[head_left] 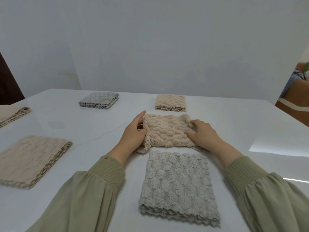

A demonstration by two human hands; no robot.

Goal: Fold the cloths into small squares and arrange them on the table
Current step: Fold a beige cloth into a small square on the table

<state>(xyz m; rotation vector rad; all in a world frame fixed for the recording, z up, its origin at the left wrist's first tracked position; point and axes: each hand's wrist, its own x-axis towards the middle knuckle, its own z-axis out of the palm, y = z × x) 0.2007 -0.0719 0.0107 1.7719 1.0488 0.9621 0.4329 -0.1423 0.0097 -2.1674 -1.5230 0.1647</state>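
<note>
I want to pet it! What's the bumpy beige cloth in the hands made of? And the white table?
The beige cloth being folded looks like plush microfiber or fleece, matte and fluffy: it has fuzzy raised bumps and floppy, rumpled edges. The table looks hard, smooth and glossy, since bright light reflects off it. Whether it is lacquer, stone or plastic, the picture cannot tell.

Loose olive-green sleeves, gathered fabric, ribbed knit cuffs at both wrists
</note>
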